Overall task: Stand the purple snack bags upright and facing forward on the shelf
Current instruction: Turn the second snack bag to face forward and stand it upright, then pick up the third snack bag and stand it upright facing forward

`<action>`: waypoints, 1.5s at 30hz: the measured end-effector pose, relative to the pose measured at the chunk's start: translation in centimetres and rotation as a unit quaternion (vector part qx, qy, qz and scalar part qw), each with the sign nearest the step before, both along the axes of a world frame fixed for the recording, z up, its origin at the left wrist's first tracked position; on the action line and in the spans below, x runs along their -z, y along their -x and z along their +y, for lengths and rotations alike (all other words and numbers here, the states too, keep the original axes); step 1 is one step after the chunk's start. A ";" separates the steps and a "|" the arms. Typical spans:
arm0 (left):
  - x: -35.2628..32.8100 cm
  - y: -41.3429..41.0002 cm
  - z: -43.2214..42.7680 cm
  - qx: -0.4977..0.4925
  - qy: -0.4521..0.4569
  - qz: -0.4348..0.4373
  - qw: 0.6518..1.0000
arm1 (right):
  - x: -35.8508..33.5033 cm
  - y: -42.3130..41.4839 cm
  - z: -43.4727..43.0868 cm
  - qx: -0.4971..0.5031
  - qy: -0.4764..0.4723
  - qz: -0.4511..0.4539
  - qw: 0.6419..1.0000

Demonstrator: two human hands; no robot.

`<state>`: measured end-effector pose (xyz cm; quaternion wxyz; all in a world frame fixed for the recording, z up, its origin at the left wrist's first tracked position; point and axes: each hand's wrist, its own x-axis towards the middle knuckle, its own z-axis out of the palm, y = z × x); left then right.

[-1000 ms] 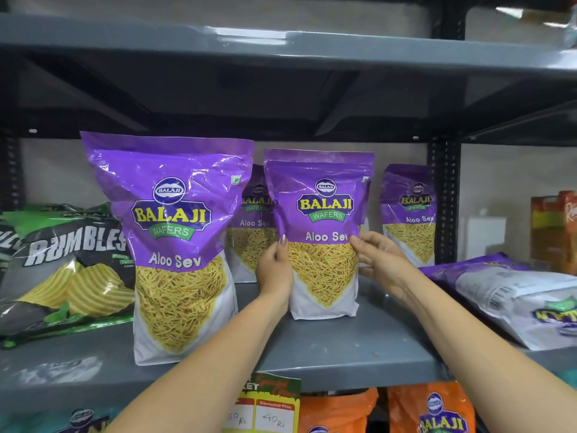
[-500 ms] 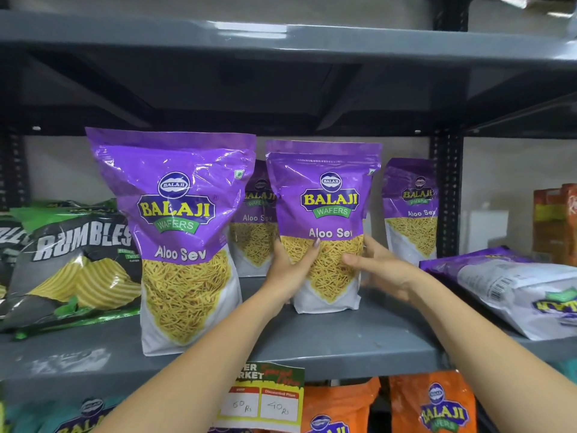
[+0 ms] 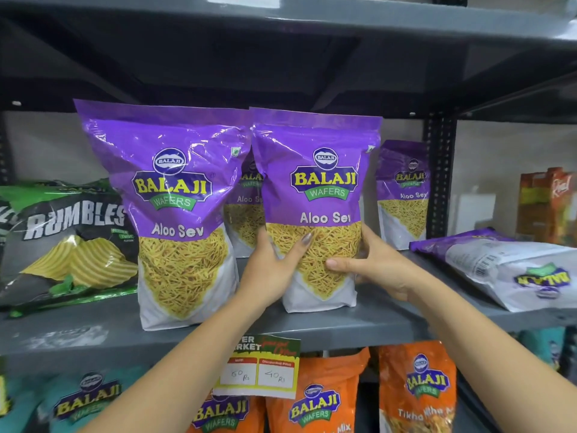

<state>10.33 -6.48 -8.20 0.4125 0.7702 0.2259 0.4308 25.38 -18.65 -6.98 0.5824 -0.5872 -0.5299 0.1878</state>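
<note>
A purple Aloo Sev bag [image 3: 318, 170] stands upright and faces forward at the middle of the grey shelf [image 3: 368, 323]. My left hand [image 3: 274, 273] grips its lower left side and my right hand [image 3: 371, 267] grips its lower right side. Beside it on the left stands another upright purple bag [image 3: 175, 195], touching it at the top. A third purple bag [image 3: 246, 210] peeks out behind the two. A fourth purple bag [image 3: 402, 189] stands further back on the right. One more purple bag [image 3: 499, 267] lies flat at the right, back side up.
A black and green Rumbles chip bag [image 3: 68, 239] leans at the left. An orange carton [image 3: 546, 204] stands at the far right. A price tag [image 3: 259, 367] hangs from the shelf edge. Orange and teal bags fill the shelf below. Another shelf hangs close overhead.
Both hands have drawn the middle purple bag forward to the front row, next to the left bag. Their grip slid lower on the bag's sides.
</note>
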 end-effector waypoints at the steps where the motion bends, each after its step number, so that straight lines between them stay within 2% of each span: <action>1: 0.0 0.3 -0.2 -0.002 -0.004 -0.002 1.000 | 0.0 0.3 -0.2 0.002 0.003 0.000 1.000; 4: 0.3 0.8 -0.8 0.001 -0.012 -0.022 1.000 | 0.1 0.9 -1.0 0.002 0.005 -0.001 1.000; 9: 0.1 1.1 -1.0 0.020 -0.010 0.000 1.000 | 0.5 1.6 -1.5 0.028 -0.015 0.017 0.999; 13: 0.5 1.5 -1.6 0.007 0.027 -0.057 0.998 | 0.1 1.9 -1.0 0.012 0.030 -0.011 0.999; 15: 1.2 1.7 -3.3 -0.016 0.023 -0.073 0.997 | -0.4 1.8 -2.3 0.038 0.055 -0.034 0.997; 17: 2.6 2.1 -6.0 -0.062 -0.021 -0.099 0.993 | -1.9 0.7 -4.2 0.095 0.046 -0.057 0.993; 19: 4.1 2.5 -10.0 -0.043 -0.064 -0.141 0.987 | -4.1 -1.4 -6.5 0.178 0.016 -0.069 0.981; 21: 5.0 2.3 -14.0 0.047 -0.075 -0.115 0.989 | -6.2 -5.0 -8.9 0.272 0.005 -0.076 0.959; 22: 5.0 1.7 -15.4 0.092 -0.081 -0.069 0.990 | -6.8 -7.1 -10.1 0.324 0.016 -0.093 0.941; 24: 4.2 -0.9 -16.9 0.156 -0.084 0.015 0.984 | -7.5 -11.7 -12.5 0.414 0.080 -0.151 0.894; 25: 3.4 -2.9 -16.9 0.182 -0.057 0.044 0.981 | -7.6 -13.3 -13.5 0.439 0.134 -0.183 0.869; 28: 0.5 -9.9 -16.4 0.191 0.074 0.080 0.975 | -7.2 -16.0 -14.9 0.447 0.328 -0.240 0.797; 30: -0.9 -14.1 -16.3 0.175 0.126 0.106 0.971 | -6.8 -16.2 -14.8 0.425 0.400 -0.220 0.782; 35: -3.0 -20.9 -17.6 0.181 0.264 0.184 0.929 | -6.8 -17.0 -14.6 0.354 0.463 -0.270 0.766; 38: -2.6 -22.7 -18.3 0.182 0.272 0.149 0.933 | -6.7 -16.7 -14.9 0.350 0.467 -0.238 0.777; 42: -1.4 -24.5 -17.7 0.134 0.265 0.058 0.953 | -6.8 -16.6 -15.3 0.381 0.405 -0.222 0.801; 45: -2.0 -23.5 -17.8 0.115 0.232 0.037 0.965 | -6.8 -16.4 -15.6 0.396 0.305 -0.172 0.849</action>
